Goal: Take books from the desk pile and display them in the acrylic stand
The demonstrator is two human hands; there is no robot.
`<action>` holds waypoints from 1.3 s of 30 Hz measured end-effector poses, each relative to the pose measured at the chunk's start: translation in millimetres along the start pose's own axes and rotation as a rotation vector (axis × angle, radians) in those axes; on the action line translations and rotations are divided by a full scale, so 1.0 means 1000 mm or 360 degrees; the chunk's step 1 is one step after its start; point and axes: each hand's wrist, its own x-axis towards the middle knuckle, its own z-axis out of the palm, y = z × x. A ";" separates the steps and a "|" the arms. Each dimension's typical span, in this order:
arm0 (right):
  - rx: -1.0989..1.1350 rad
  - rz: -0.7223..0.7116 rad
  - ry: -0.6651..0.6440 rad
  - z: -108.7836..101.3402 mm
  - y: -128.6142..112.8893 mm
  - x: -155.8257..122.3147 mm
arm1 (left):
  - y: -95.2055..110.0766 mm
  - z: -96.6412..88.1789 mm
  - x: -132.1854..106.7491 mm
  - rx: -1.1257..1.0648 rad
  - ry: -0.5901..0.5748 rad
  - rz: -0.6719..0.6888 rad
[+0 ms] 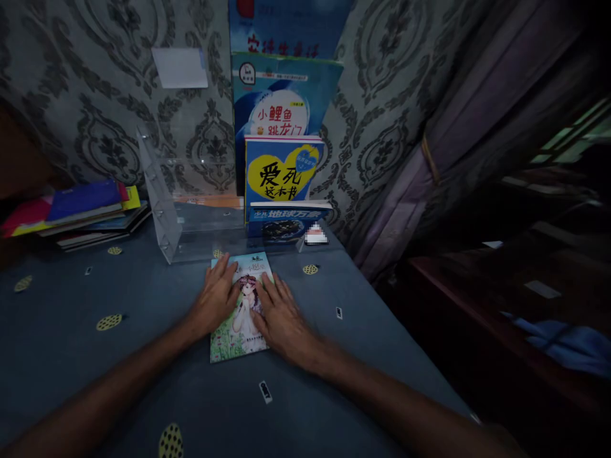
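Note:
A thin paperback book (245, 318) lies flat on the table, its cover showing a drawn figure among flowers. My left hand (218, 294) rests on the book's left edge with fingers stretched out. Over the right edge lies my right hand (285, 323), also spread flat on the cover. Just behind the book stands a clear acrylic book rack (160, 197). Its right side holds a book with a yellow heart (281, 172), a dark blue book (286, 222) in front, and a teal book (286, 95) behind.
Stacked books and folders (90, 213) lie at the back left. A blue patterned cloth covers the table (157, 381), whose edge runs down the right. Patterned wallpaper (391, 76) and a tied curtain (429, 159) stand behind. Blue cloth (568, 343) lies at far right.

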 end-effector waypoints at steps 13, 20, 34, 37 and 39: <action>0.0101 0.0162 -0.0029 -0.008 0.004 -0.016 | 0.037 -0.028 0.014 -0.2037 0.0636 -0.1298; 0.0207 0.0170 0.0003 -0.014 0.006 -0.025 | 0.076 -0.030 -0.007 -0.2233 0.0143 -0.1554; 0.1302 0.0399 0.0503 -0.020 0.052 -0.030 | 0.100 -0.028 -0.008 -0.2146 -0.0007 -0.1654; 0.1555 0.0328 0.0608 -0.029 0.058 -0.022 | 0.107 -0.029 0.001 -0.2143 -0.0035 -0.1603; 0.1608 0.0298 0.0669 -0.036 0.063 -0.015 | 0.111 -0.029 0.009 -0.2160 0.0013 -0.1536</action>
